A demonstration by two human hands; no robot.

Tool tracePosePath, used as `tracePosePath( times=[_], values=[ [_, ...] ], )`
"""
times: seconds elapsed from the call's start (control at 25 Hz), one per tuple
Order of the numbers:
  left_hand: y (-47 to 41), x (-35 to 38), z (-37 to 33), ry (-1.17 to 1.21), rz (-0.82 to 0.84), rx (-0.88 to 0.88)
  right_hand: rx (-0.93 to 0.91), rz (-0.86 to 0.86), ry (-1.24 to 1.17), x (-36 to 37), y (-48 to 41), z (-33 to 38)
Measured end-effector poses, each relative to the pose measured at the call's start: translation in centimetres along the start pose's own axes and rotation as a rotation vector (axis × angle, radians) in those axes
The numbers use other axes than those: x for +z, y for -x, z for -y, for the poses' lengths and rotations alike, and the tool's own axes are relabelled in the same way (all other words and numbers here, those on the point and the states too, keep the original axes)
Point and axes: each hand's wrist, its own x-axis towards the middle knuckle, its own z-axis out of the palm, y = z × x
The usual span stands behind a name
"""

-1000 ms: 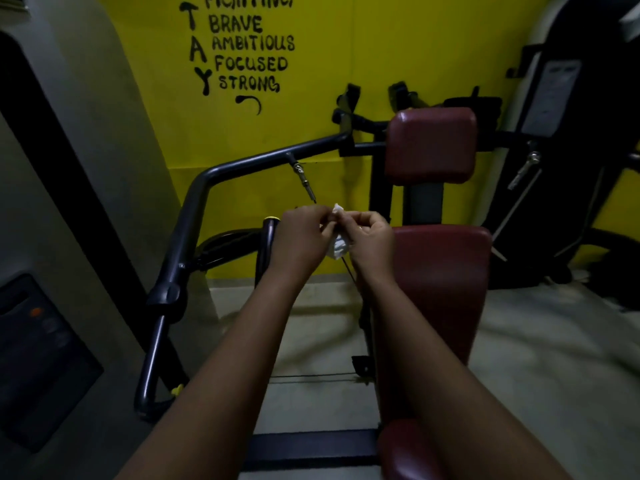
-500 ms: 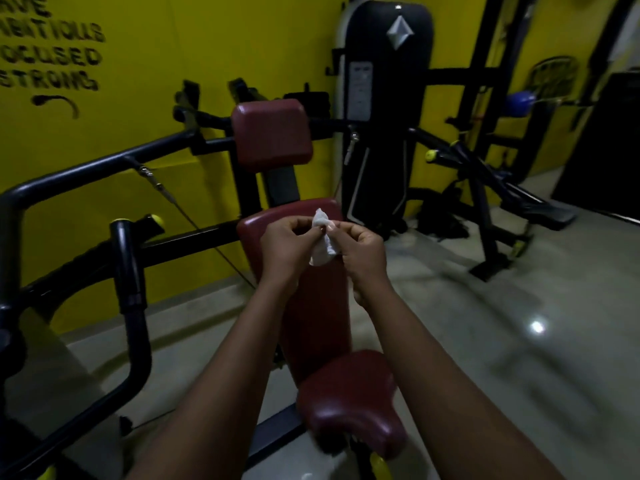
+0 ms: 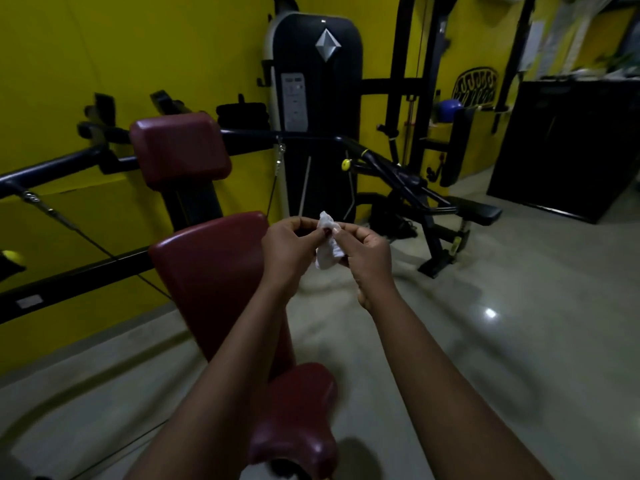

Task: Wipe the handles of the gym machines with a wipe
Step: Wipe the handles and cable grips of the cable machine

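- Head view, centre of frame: your left hand (image 3: 289,249) and right hand (image 3: 367,258) meet in front of you. Both pinch the white wipe (image 3: 327,247) between thumb and fingertips.
- The wipe is crumpled. Its top pokes above your fingers, and its lower part hangs between the two hands.
- Left of centre: the dark red back pad (image 3: 207,268) stands just behind your left hand, with the head pad (image 3: 180,150) above it. The seat (image 3: 298,410) lies at the bottom of the frame, between your forearms.
- Upper centre: the black weight-stack cover (image 3: 315,98) bears a silver diamond emblem and stands against the yellow wall (image 3: 138,46).
- Right of centre: a black handle (image 3: 377,161) slants down to the right beside a yellow knob (image 3: 345,164), well apart from the wipe and both hands.
- Left edge: a cable (image 3: 86,237) runs diagonally below a black bar.
- Upper right: a blue ball (image 3: 449,107) sits behind the frame uprights.
- Lower right: the pale floor (image 3: 485,341) shows a small light reflection.
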Motion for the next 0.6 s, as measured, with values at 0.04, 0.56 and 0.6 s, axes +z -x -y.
tracePosePath(
  times=[0.04,0.56,0.6],
  values=[
    [-0.2,1.7,-0.3,0.018,-0.002,-0.008,-0.004,0.006,0.015,-1.6,-0.9,0.3],
    [-4.7,19.9,-2.2,0.076,-0.099,-0.065,-0.11,0.128,0.162,-16.9,-12.5,2.4],
    [-5.2,20.3,-2.2,0.064,-0.103,-0.065,-0.11,0.131,0.154,-17.2,-13.3,2.3]
  ],
)
